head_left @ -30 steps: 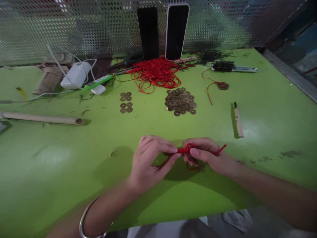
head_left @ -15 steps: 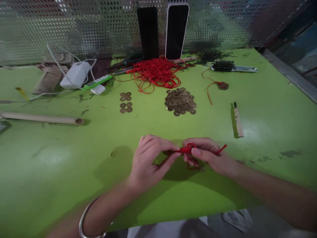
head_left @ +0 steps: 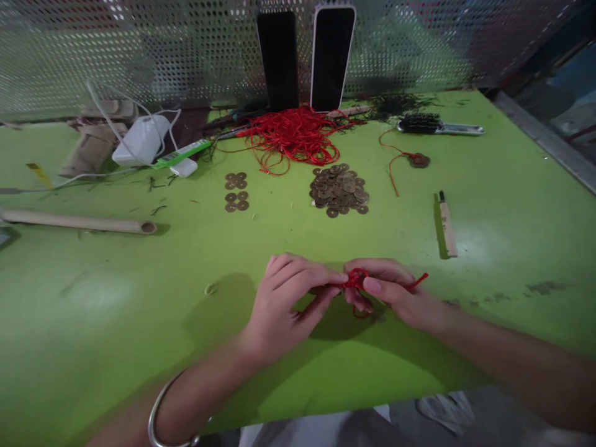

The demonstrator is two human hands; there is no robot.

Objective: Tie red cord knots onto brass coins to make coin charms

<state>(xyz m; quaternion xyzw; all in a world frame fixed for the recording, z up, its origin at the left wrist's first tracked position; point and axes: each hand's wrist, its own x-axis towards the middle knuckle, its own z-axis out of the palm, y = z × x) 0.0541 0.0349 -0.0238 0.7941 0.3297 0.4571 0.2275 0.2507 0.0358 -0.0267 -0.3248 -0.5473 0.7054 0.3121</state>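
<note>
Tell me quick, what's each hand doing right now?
Left hand: closed, thumb and fingertips pinching the knotted red cord.
Right hand: closed, holding the same cord between thumb and fingers.

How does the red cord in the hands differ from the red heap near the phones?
The held cord is partly knotted, while the heap is a loose tangle. The held cord is pinched by the left hand and right hand; the heap lies on the table. The held cord looks much smaller than the heap. Both are red.
</note>
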